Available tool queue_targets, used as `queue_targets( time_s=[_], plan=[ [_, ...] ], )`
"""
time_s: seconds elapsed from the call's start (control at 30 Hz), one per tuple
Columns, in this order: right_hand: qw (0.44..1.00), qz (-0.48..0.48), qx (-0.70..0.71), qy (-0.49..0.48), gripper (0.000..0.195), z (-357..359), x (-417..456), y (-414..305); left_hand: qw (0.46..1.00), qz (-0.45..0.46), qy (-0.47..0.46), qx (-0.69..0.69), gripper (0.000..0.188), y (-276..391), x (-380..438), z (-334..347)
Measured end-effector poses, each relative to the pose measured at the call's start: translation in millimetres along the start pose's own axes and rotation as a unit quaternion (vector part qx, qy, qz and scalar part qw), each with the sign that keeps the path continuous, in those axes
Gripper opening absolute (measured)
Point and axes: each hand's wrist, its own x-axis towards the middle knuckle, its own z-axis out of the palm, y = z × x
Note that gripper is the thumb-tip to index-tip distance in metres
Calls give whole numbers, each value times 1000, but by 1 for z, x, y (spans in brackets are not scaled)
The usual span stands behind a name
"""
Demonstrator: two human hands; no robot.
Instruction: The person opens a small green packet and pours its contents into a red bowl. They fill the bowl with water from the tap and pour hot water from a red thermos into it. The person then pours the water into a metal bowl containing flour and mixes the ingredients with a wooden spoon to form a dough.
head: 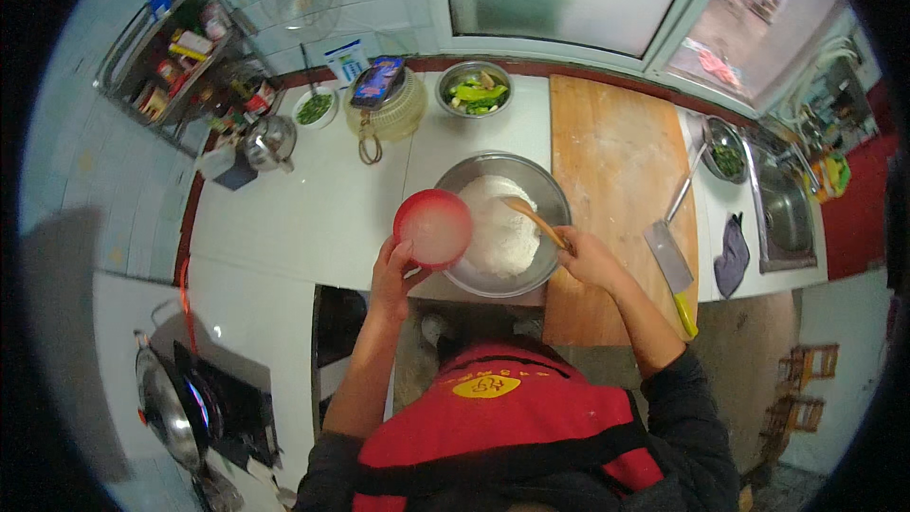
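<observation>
My left hand grips a red bowl by its near side; a pale, cloudy content shows inside it. The bowl is held over the left rim of a large stainless steel basin. White flour lies heaped in that basin. In my right hand is a wooden spoon, held by its handle at the basin's right side. The spoon's head points up and left, over the flour; whether it touches the flour I cannot tell.
Right of the basin lies a wooden board with a metal spatula on it. Behind stand a steel bowl of green vegetables and a phone on a yellowish container. A sink is far right, a pan lower left.
</observation>
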Motion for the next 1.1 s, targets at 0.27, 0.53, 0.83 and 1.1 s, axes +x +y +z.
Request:
queue_targets(
  time_s=[0.27,0.53,0.83,1.1],
  plan=[
    [998,58,-6,36,34,41,-32,-21,992,-26,-92,82,55,16,58,-7],
    [979,157,130,-13,29,50,-46,-39,981,-29,-85,170,61,12,80,3],
    [982,138,57,117,29,40,-40,-6,960,26,-70,268,64,-5,104,10],
    [994,97,38,10,25,27,-57,-41,954,50,-59,290,60,-6,106,8]
  ],
)
